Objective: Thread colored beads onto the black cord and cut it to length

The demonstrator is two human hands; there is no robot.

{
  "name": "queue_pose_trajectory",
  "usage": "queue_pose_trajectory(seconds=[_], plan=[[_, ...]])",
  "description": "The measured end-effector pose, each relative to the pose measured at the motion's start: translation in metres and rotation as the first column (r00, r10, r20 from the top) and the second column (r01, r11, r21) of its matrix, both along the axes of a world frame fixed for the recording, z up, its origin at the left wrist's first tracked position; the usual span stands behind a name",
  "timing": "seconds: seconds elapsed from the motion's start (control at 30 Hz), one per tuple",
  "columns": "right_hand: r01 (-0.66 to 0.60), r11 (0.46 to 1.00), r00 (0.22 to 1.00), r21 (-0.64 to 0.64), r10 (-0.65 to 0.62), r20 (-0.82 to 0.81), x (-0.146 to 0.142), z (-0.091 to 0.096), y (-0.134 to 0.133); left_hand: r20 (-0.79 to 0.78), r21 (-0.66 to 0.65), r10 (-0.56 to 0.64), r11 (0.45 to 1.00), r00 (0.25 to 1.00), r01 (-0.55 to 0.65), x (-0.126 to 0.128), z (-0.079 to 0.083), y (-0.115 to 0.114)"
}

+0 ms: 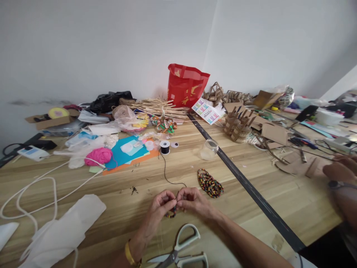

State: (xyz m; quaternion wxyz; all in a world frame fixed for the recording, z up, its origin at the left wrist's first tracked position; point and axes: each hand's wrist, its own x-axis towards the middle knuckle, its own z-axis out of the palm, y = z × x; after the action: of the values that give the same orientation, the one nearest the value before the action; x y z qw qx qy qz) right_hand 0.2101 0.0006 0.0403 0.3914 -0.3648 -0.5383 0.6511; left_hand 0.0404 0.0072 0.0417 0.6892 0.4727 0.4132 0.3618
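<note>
My left hand (163,206) and my right hand (192,201) meet over the near part of the table, thumbs and fingers pinched together. A short string of multicoloured beads (171,213) hangs under the left fingertips, partly hidden by them. Between the fingertips a thin black cord (167,175) comes up; it runs back to a white spool (165,148) wound with black cord. The exact grip on the cord is too small to see. Right of my hands lies a pile of beaded strings (209,184). Scissors (178,250) with pale handles rest open just below my hands.
A clear jar (209,149) stands behind the beads. Pink yarn (99,156), white cables and white paper (71,227) lie at left. A red bag (186,86) and sticks are at the back. Another person's hand (341,169) is among cardboard pieces at right.
</note>
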Motion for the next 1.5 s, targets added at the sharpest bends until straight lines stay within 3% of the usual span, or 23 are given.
queue_pose_trajectory(seconds=[0.47, 0.63, 0.93, 1.5], plan=[[-0.032, 0.992, 0.996, -0.119, 0.022, -0.082, 0.002, -0.014, 0.005, -0.011, -0.001, -0.084, 0.996, 0.996, 0.084, 0.000, 0.002, 0.000], [-0.070, 0.992, 0.995, -0.101, 0.061, -0.083, 0.003, -0.010, 0.002, -0.009, 0.059, -0.136, 0.989, 0.991, 0.137, -0.002, 0.004, -0.001], [-0.141, 0.988, 0.987, -0.058, 0.135, -0.092, 0.005, 0.001, -0.004, 0.031, 0.018, -0.236, 0.972, 0.971, 0.235, -0.006, 0.004, 0.002], [-0.140, 0.986, 0.983, -0.090, 0.128, -0.129, 0.010, 0.007, -0.001, 0.182, -0.111, -0.234, 0.960, 0.955, 0.256, -0.008, 0.001, 0.004]])
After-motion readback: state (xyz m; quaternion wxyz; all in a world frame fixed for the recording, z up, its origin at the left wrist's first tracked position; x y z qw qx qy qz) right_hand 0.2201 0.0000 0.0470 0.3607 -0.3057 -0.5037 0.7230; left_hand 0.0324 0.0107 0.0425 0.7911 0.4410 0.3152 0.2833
